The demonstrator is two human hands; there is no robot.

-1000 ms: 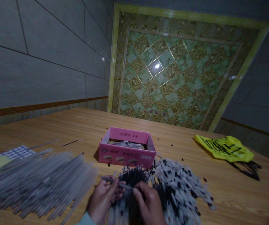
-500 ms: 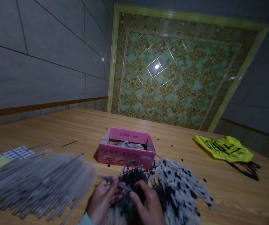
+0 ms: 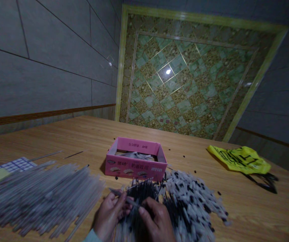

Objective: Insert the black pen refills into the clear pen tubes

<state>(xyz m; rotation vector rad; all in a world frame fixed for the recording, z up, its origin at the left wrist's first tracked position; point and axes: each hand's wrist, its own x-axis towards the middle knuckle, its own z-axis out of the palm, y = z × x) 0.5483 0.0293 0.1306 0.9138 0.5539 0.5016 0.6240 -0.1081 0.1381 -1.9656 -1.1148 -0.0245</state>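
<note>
A slim grey pen-like tube (image 3: 132,201) with a dark pointed end slants between both hands. My left hand (image 3: 110,212) pinches it near its middle, the pointed end sticking out to the upper left. At the lower right end, the thumb and forefinger of my right hand (image 3: 157,216) close on it. Directly beneath and behind the hands lies a heap of thin dark sticks (image 3: 144,189), partly hidden by them. To the right spreads a pile of short white and black pieces (image 3: 195,198), too small to name surely.
Many long translucent tubes (image 3: 46,198) lie in a pile on the left, beside a blue-checked sheet (image 3: 21,165). A pink open box (image 3: 135,168) holding pale thin pieces stands beyond the hands. A yellow bag (image 3: 242,159) with black straps lies right on the wooden table (image 3: 84,134).
The right hand has shifted very slightly, with its fingers closer on the tube's end. The left hand and the tube stay nearly still.
</note>
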